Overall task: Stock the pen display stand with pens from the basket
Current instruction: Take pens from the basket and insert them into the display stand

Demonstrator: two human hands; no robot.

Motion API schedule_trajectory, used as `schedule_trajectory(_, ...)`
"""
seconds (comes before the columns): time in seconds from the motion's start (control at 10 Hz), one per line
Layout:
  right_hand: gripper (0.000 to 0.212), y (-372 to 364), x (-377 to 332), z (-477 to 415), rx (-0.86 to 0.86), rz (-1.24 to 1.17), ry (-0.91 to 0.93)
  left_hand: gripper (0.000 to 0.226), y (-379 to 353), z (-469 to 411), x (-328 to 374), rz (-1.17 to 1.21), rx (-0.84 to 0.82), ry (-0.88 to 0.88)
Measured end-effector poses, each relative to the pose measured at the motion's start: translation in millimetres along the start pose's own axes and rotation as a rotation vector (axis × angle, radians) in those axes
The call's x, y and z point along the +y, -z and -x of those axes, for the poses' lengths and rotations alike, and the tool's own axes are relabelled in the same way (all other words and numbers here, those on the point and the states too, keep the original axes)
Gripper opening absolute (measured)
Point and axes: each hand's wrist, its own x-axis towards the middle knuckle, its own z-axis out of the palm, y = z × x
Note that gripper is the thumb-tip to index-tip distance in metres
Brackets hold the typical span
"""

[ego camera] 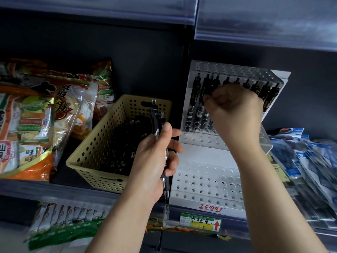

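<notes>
Seen from the head camera, the right hand (235,110) reaches to the top tier of the white pen display stand (206,181) on a shop shelf. Its fingers (207,98) are curled and seem to pinch a black pen (203,88) standing nearly upright, tip down, in the filled row. The left hand (155,156) hovers lower, between stand and yellow basket (85,152), gripping a bundle of pens (155,115) upright, so the next pen lies just down-left of the right hand.
</notes>
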Motion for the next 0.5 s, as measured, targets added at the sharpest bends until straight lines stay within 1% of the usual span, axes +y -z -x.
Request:
schedule_trajectory(0.1, 0.011, -1.9, 0.3, 0.8, 0.004, 0.007, -0.013, 0.039, 0.4, -0.1, 0.0, -0.002, 0.0, 0.002)
schedule_trajectory(0.3, 0.013, -3.9, 0.8, 0.4, 0.032, 0.016, -0.054, 0.04, 0.4, 0.0, 0.1, -0.003, -0.004, -0.003)
schedule_trajectory(0.4, 0.008, -5.9, 1.7, 1.1, 0.046, 0.042, -0.038, 0.038, 0.0, -0.6, -0.6, -0.005, -0.002, -0.002)
schedule_trajectory(0.5, 0.011, -8.9, 1.0, 3.0, 0.082, 0.098, 0.047, 0.038, -0.7, -1.1, -1.1, -0.01, -0.001, -0.002)
